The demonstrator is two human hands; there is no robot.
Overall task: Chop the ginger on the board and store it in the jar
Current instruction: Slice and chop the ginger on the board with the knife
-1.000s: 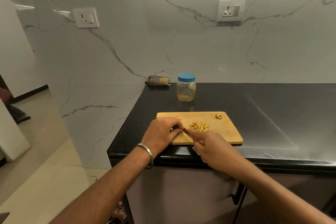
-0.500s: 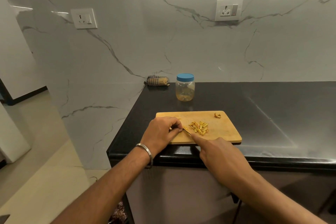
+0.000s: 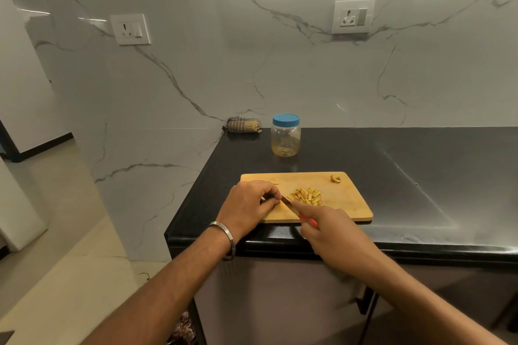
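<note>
A wooden cutting board (image 3: 344, 202) lies near the front edge of the black counter. A small pile of chopped ginger strips (image 3: 307, 195) sits in its middle, and one ginger scrap (image 3: 335, 179) lies near its far right corner. My right hand (image 3: 328, 228) grips a red-handled knife (image 3: 307, 221), index finger along the blade, whose tip points at the pile's left side. My left hand (image 3: 249, 203) rests curled on the board's left part, fingertips beside the blade; whether it holds a ginger piece is hidden. The clear jar (image 3: 286, 138) with a blue lid stands closed behind the board.
A folded striped cloth (image 3: 243, 124) lies at the counter's back left corner against the marble wall. The counter (image 3: 420, 176) drops off at its left edge to the floor. Two wall sockets (image 3: 353, 16) are mounted above.
My right hand has shifted slightly, and the knife's red handle shows again under it. The left hand and the ginger pile stay where they were.
</note>
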